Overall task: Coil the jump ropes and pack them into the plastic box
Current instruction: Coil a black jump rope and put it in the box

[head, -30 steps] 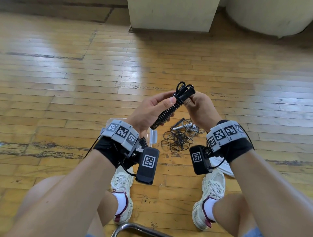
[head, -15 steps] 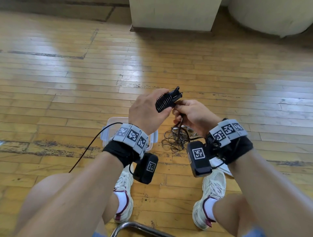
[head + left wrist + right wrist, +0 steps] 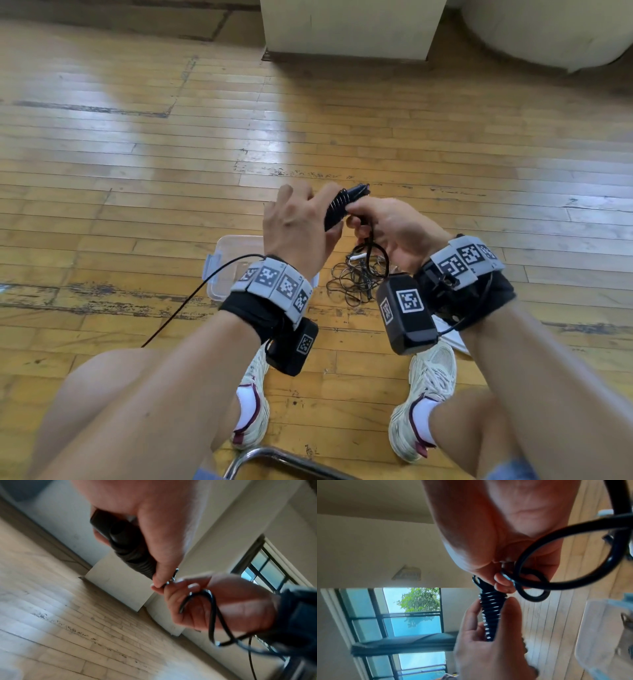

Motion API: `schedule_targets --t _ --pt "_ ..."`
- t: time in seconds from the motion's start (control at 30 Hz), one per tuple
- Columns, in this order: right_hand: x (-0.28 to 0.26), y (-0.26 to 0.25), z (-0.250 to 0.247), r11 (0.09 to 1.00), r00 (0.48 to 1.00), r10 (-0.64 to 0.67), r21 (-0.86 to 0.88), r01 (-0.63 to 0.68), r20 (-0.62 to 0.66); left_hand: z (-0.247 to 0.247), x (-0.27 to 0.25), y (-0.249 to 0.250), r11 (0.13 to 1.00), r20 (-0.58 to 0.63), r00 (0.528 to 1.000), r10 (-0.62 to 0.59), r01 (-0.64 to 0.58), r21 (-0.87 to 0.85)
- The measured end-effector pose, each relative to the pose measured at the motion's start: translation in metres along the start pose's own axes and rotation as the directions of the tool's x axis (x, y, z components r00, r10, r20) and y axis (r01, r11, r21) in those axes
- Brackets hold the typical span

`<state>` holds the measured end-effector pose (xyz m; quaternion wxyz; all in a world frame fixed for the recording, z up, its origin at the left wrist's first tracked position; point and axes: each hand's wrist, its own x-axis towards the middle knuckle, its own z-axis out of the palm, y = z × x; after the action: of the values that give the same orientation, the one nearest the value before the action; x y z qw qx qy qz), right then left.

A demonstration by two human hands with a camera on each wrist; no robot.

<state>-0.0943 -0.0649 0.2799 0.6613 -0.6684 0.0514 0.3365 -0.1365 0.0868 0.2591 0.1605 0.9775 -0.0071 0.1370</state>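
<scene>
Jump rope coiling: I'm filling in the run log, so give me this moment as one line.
left hand: grips ribbed handle | right hand: pinches cord loops | plastic box: on floor

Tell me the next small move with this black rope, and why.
Probably wrap the next loop round the handles: the left hand grips them, the right hand pinches black cord at their tip, and loose cord hangs below. The plastic box waits on the floor.

The left hand [image 3: 296,228] now rolls over the ribbed handles [image 3: 337,209], its back turned up, where a second ago its palm faced up. The right hand [image 3: 394,233] sits lower, pinching the cord [image 3: 371,245] beneath them.
</scene>
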Motion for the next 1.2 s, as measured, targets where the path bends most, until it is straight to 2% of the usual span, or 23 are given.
schedule_targets --t 0.1,0.17,0.2,0.27,0.3,0.4,0.47,0.53,0.6,0.73,0.83,0.9,0.97,1.1,1.2 --pt "0.002 0.002 0.005 1.000 0.995 0.011 0.011 -0.010 -0.102 0.008 -0.006 0.004 0.995 -0.054 0.996 0.075 -0.071 0.074" --pt "0.004 0.003 0.003 0.998 0.985 -0.038 -0.056 0.029 -0.169 0.008 -0.007 0.004 0.994 -0.007 0.994 0.105 -0.105 -0.016" --pt "0.004 0.003 0.000 0.992 0.982 -0.072 -0.117 0.052 -0.176 0.006 -0.005 0.003 0.991 0.044 0.995 0.090 -0.085 -0.108" --pt "0.004 0.002 -0.007 0.967 0.980 -0.126 -0.241 0.087 -0.151 -0.003 0.000 0.000 0.944 0.191 0.981 0.031 0.034 -0.327" --pt "0.003 0.000 -0.009 0.958 0.982 -0.142 -0.268 0.105 -0.122 -0.008 0.004 -0.001 0.897 0.282 0.959 0.002 0.123 -0.424" --pt "-0.003 0.000 -0.012 0.954 0.982 -0.191 -0.235 0.186 0.004 -0.018 0.011 -0.004 0.743 0.542 0.840 0.017 0.352 -0.570" --pt "-0.005 0.001 -0.011 0.943 0.974 -0.225 -0.243 0.228 0.039 -0.018 0.010 -0.004 0.641 0.599 0.799 0.051 0.434 -0.633" --pt "-0.004 0.002 -0.010 0.946 0.972 -0.234 -0.228 0.231 0.014 -0.018 0.008 -0.003 0.574 0.593 0.802 0.063 0.457 -0.679" --pt "-0.002 0.002 -0.008 0.957 0.974 -0.226 -0.192 0.219 -0.014 -0.020 0.009 -0.001 0.597 0.559 0.828 0.041 0.428 -0.679" --pt "0.000 0.001 -0.006 0.959 0.981 -0.194 -0.213 0.185 -0.020 -0.016 0.012 -0.002 0.729 0.507 0.861 -0.035 0.369 -0.576" --pt "0.000 0.000 -0.008 0.952 0.985 -0.170 -0.255 0.169 0.015 -0.009 0.012 -0.010 0.875 0.461 0.885 -0.057 0.266 -0.403" --pt "0.000 -0.001 -0.011 0.944 0.990 -0.133 -0.298 0.142 0.051 -0.006 0.010 -0.011 0.932 0.429 0.900 -0.075 0.217 -0.291" --pt "0.000 -0.001 -0.011 0.938 0.995 -0.091 -0.331 0.102 0.049 -0.004 0.008 -0.011 0.955 0.405 0.910 -0.089 0.193 -0.223" --pt "0.002 0.001 -0.005 0.979 0.999 -0.043 -0.200 0.045 0.014 0.003 0.004 -0.007 0.991 0.362 0.929 -0.081 0.115 -0.073" --pt "0.003 0.006 -0.002 0.970 0.999 -0.045 -0.237 0.047 0.016 0.007 0.001 -0.006 0.993 0.385 0.921 -0.063 0.095 -0.066"
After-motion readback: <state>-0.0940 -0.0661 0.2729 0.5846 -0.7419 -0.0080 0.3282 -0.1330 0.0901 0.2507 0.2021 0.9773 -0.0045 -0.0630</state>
